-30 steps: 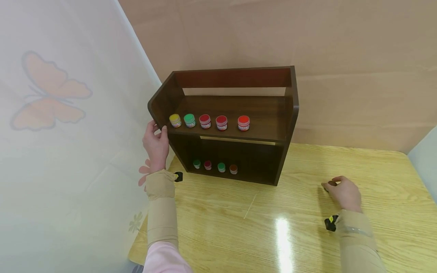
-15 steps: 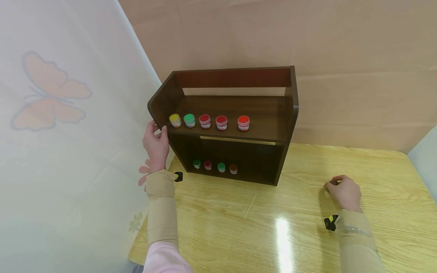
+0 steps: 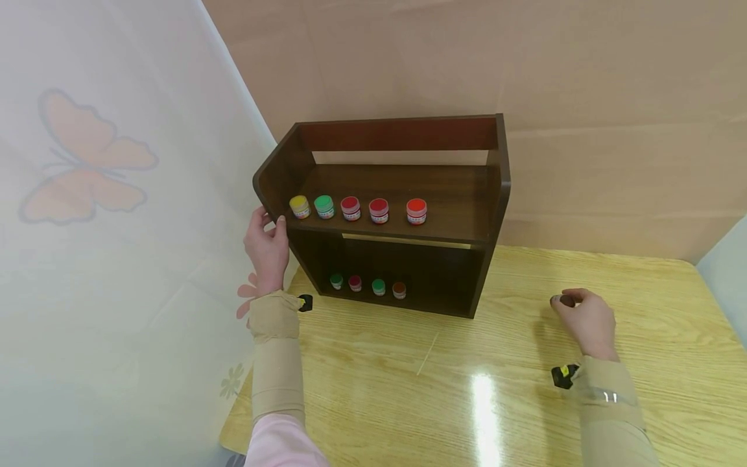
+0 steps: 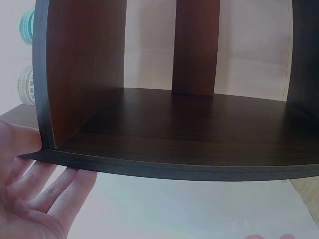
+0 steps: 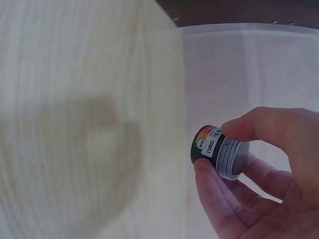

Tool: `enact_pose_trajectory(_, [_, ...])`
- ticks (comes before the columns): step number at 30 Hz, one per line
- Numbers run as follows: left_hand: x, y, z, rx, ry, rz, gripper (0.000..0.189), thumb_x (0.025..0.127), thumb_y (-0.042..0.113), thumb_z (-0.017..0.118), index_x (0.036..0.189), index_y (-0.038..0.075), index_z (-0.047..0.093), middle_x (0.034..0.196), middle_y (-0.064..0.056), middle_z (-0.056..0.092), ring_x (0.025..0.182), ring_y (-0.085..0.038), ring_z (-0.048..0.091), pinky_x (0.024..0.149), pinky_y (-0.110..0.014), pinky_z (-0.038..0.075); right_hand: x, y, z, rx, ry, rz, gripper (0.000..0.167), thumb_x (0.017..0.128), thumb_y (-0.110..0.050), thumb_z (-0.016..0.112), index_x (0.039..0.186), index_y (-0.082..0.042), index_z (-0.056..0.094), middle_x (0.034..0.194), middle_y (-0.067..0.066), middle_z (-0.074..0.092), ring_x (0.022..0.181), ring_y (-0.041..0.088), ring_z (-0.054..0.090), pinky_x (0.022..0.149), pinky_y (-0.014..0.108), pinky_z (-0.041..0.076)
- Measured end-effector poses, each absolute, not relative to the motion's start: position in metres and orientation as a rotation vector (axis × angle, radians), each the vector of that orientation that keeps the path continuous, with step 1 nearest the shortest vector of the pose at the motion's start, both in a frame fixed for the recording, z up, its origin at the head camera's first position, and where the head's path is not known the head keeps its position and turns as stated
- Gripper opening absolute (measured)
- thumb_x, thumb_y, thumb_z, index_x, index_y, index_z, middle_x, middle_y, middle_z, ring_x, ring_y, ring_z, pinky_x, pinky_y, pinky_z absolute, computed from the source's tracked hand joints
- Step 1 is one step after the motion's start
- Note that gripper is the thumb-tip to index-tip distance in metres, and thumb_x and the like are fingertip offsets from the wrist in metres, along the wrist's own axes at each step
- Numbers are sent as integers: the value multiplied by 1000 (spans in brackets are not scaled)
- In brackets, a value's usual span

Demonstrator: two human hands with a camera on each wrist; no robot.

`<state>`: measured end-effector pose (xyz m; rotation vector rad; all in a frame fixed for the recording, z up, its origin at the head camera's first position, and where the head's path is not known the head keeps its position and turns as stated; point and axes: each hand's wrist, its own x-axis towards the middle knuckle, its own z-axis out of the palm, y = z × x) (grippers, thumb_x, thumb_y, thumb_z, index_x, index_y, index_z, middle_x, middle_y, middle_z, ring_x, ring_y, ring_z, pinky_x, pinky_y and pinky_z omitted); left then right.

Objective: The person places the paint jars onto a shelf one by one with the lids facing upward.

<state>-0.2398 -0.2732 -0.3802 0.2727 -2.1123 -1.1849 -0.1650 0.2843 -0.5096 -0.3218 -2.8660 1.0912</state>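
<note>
A dark brown two-tier shelf (image 3: 455,194) stands on the wooden table. My left hand (image 3: 267,250) grips its left side panel, thumb at the front edge and fingers behind the outer face in the left wrist view. At the right, my right hand (image 3: 589,324) pinches a small dark paint jar (image 5: 212,147) between thumb and fingers, held above the tabletop. On the upper board stands a row of paint jars: yellow (image 3: 300,207), green (image 3: 324,207), two dark red (image 3: 351,209) and one bright red (image 3: 417,211).
Along the lower tier sit several more jars, among them a green one (image 3: 379,287) and a brown one (image 3: 399,290). A pale curtain (image 3: 146,272) borders the left side. Brown covering (image 3: 613,130) hangs behind the shelf. The table (image 3: 513,363) extends to the right.
My right hand has picked the dark paint jar up off the table and moved slightly away from me. The left hand and shelf stay where they were.
</note>
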Motion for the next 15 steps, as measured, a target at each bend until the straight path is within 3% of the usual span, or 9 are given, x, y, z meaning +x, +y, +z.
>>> enact_pose_trajectory(9, [-240, -273, -380, 277, -2112, -1186, 30, 95, 26, 61, 124, 17, 60, 116, -6, 68, 91, -23, 71, 83, -36, 58, -168, 273, -486, -238, -2750, 1113, 49, 96, -33, 55, 127, 4, 54, 119, 32, 60, 93, 43, 64, 62, 30, 45])
enact_pose_trajectory(12, [-240, -273, -380, 276, -2110, -1187, 30, 95, 26, 61, 124, 17, 60, 116, -6, 67, 91, -23, 71, 82, -35, 58, -169, 269, -477, -242, -2721, 1128, 48, 96, -35, 55, 128, 1, 55, 119, 29, 61, 80, 19, 67, 59, 23, 44])
enact_pose_trajectory(15, [-240, -273, -381, 274, -2109, -1181, 30, 95, 27, 61, 123, 17, 61, 116, -6, 68, 90, -23, 71, 82, -36, 58, -170, 265, -468, -229, -2675, 1147, 46, 95, -33, 55, 128, 0, 55, 117, 27, 61, 71, -10, 53, 53, 18, 44])
